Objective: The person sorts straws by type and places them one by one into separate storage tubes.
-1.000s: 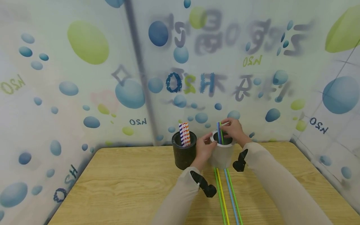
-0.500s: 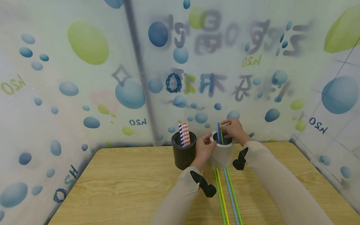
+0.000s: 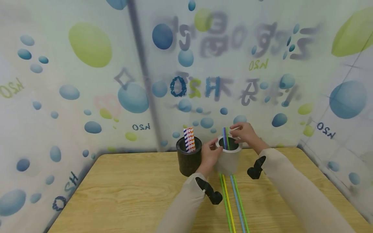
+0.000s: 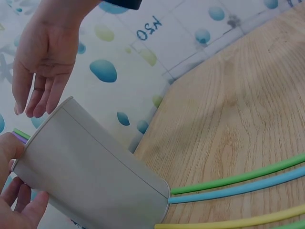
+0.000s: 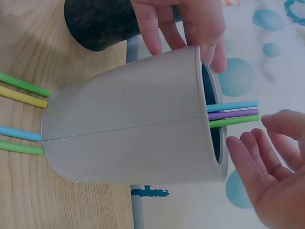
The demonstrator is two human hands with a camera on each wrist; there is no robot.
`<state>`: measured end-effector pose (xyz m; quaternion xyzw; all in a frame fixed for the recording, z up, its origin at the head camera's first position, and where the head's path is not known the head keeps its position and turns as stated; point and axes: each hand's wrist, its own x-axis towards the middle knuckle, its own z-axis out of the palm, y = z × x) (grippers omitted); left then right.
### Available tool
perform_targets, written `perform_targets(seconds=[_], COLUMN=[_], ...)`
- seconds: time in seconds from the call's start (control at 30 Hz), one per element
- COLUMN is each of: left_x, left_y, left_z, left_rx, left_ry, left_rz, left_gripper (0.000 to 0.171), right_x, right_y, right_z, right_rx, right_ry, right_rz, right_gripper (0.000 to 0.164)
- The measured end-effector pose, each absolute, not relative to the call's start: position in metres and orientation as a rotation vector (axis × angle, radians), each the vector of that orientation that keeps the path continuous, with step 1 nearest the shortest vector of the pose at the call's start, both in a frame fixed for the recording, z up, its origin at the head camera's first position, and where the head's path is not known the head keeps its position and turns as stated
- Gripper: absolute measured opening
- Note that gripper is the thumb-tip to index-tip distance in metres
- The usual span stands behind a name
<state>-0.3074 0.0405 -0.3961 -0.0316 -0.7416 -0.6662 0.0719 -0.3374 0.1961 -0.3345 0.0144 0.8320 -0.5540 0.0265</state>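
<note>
A light grey cylindrical holder (image 3: pixel 228 164) stands on the table, with blue, purple and green straws (image 5: pixel 233 113) leaning out of its mouth. My left hand (image 3: pixel 210 157) grips the holder's rim from the left, fingers along its outside. Just right of the straw tops is my right hand (image 3: pixel 246 134); the right wrist view has a small gap between its relaxed fingers and the green straw. Nothing is held in it. The straws' lower ends are hidden inside the holder.
A black cylindrical holder (image 3: pixel 188 164) with striped paper straws (image 3: pixel 189 140) stands left of the grey one. Several long green, yellow and blue straws (image 3: pixel 237 200) lie on the wooden table (image 3: pixel 131 194) in front. A patterned curtain (image 3: pixel 87 129) hangs behind.
My right hand has let go of the green straw and drawn slightly right, its fingers loosening. My left hand stays on the grey holder. The head view shifts slightly.
</note>
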Motion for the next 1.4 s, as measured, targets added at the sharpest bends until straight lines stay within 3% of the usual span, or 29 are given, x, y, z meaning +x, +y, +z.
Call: perform_targets(seconds=[0.57, 1.4], left_x=[-0.311, -0.31], left_y=[0.041, 0.039], left_z=[-0.4, -0.4], left_rx=[-0.113, -0.127], left_ry=[-2.261, -2.255], left_rz=[-1.977, -1.974], left_gripper=[0.039, 0.039], right_x=[-0.298, -0.266], right_y=[0.226, 0.238], right_z=[-0.345, -0.4], right_rx=[-0.177, -0.143], right_ry=[2.471, 2.364], right_rz=[-1.683, -1.678], right_gripper=[0.041, 0.038])
